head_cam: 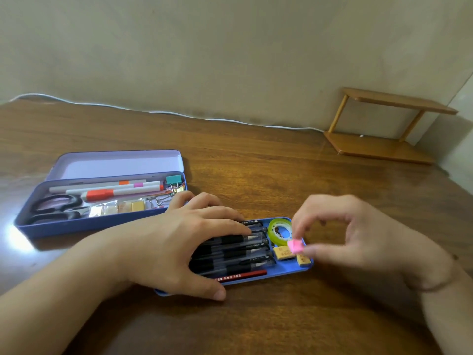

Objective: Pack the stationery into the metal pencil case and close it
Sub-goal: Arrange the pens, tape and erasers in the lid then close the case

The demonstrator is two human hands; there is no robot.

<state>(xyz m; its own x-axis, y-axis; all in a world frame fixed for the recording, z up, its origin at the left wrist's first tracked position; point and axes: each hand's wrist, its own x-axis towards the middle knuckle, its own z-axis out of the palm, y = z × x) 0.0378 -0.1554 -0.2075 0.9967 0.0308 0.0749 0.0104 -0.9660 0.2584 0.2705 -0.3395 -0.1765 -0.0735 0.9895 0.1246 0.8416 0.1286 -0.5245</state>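
Two hands work over a blue tray (294, 270) lying on the table (256, 324) nearest the camera. Left hand (189, 242) lies flat across the tray, fingers straight, pressing on a row of black pens (245, 252); it hides the tray's left half and the pens' far ends. Its thumb touches the table at the tray's near edge. A red pencil (243, 274) lies along the near wall, print too small to read.

Right hand (358, 239) pinches a pink eraser (295, 246) between thumb and forefinger, just over the tray's right compartment. Motion blur softens the eraser's outline; contact with the tray cannot be told. Below it sit two yellow erasers (282, 252), one partly covered. A green tape roll (280, 230) fills the far corner of that compartment.

Farther left, the case (76, 226) stands open, lid (115, 163) tilted back. Inside: scissors (56, 208), markers (122, 192), clear-wrapped pieces (115, 207), binder clips (171, 185). Glare washes out the table at its left end.

Table is dark wood grain. A small wooden shelf (384, 129) stands at the far right against a plain beige wall (230, 47); a white cable (179, 114) runs along the table's back edge.
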